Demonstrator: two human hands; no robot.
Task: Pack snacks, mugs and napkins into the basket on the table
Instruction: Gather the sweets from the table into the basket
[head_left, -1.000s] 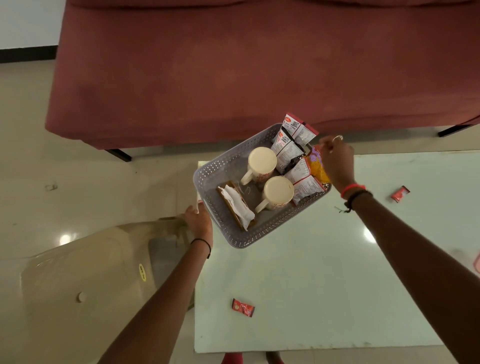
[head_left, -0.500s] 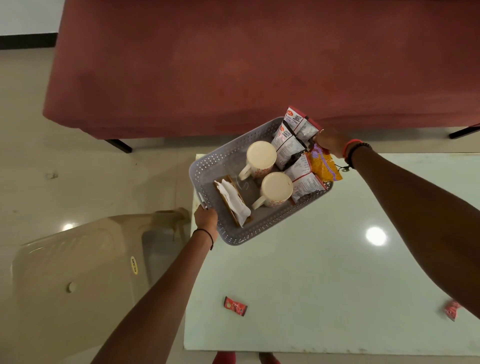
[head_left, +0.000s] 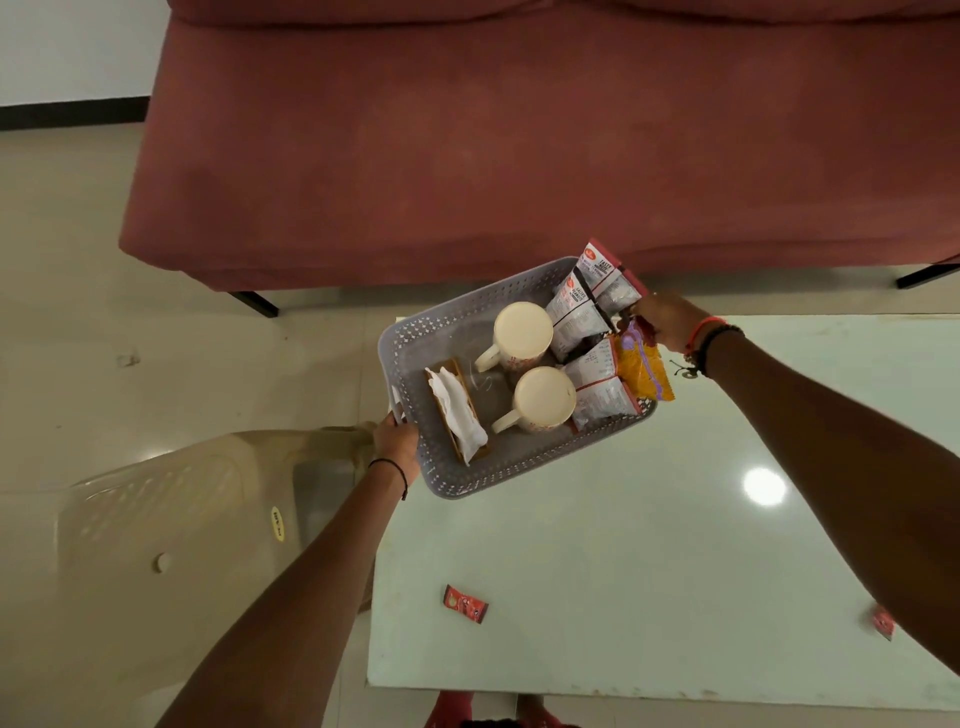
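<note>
We are holding the grey plastic basket with little holes (head_left: 457, 322) at the far left corner of the pale green desk (head_left: 623, 545). The basket is sitting crooked there, and part of it is sticking out past the left edge of the desk. We cannot tell if it is resting on the desk or hanging just above it.

Our left hand (head_left: 397, 441) is gripping the basket's left rim, with the fingers curled over the edge. Our right hand (head_left: 667, 322) is reaching to the far right side of the basket. Its fingers are curling and touching the top of the orange snack packet with purple marks (head_left: 644, 371). We cannot tell if they are pinching the packet or the rim. That packet is leaning over the right rim.

Inside the basket, two round cream mugs are standing side by side in the middle, one farther (head_left: 522, 330) and one nearer (head_left: 545, 397). White paper napkins (head_left: 457, 410) are lying in a brown holder by the left wall. White and red snack packets (head_left: 576, 317) are standing packed along the right wall.

A small red sachet (head_left: 465, 610) is lying near the near left corner of the desk, and another red sachet (head_left: 883, 621) is lying by the near right edge. A red sofa (head_left: 519, 156) is standing behind the desk, and a beige plastic chair (head_left: 182, 519) is standing to its left.
</note>
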